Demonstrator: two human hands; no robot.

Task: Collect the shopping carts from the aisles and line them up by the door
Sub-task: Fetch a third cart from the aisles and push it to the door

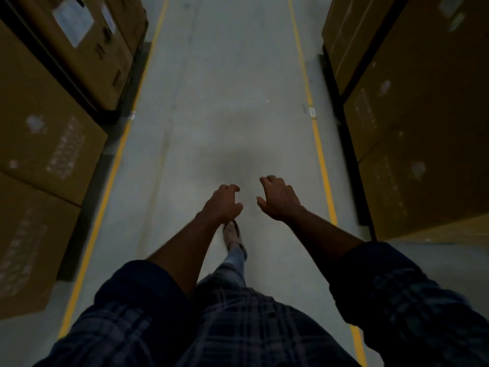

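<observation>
Your plaid sleeves (pixel 412 295) fill the near edge, forearms stretched ahead. Your left hand (pixel 223 202) and right hand (pixel 280 200) hang near each other, loosely curled and empty, probably poised for a handle. One foot (pixel 232 234) steps beneath them. No shopping cart shows, so its heading and long axis cannot be told. Cardboard boxes (pixel 53 144) flank the floor (pixel 225 102) left and right.

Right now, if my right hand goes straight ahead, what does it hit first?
Probably nothing: the right hand points up the aisle floor, clear of the boxes as far as the picture shows.
</observation>
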